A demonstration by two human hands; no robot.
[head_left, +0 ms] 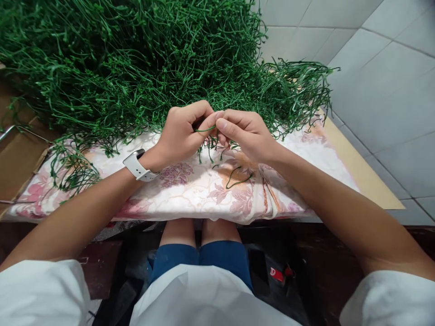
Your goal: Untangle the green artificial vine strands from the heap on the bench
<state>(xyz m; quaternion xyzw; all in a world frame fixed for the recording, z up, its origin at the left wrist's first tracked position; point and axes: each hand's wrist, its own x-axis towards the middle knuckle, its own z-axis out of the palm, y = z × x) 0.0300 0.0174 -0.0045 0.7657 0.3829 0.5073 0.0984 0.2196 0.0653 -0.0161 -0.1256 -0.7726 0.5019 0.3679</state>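
Observation:
My left hand (186,133) and my right hand (249,133) meet at the fingertips above the front of the table. A thin green stem (206,130) runs across the fingers of my left hand to the pinched fingertips of my right hand. Both hands are closed on it. Behind them rises a large heap of green artificial stems (142,68) with small buds. More stem ends hang just below my fingers. One loose green stem (234,179) lies curved on the floral cloth (190,194), nearer to me.
A small cluster of green stems (76,170) lies at the left on the cloth. An open cardboard box (20,158) with a metal rod stands at the far left. A tan board edge (370,176) shows at the right, beside a tiled wall (384,90).

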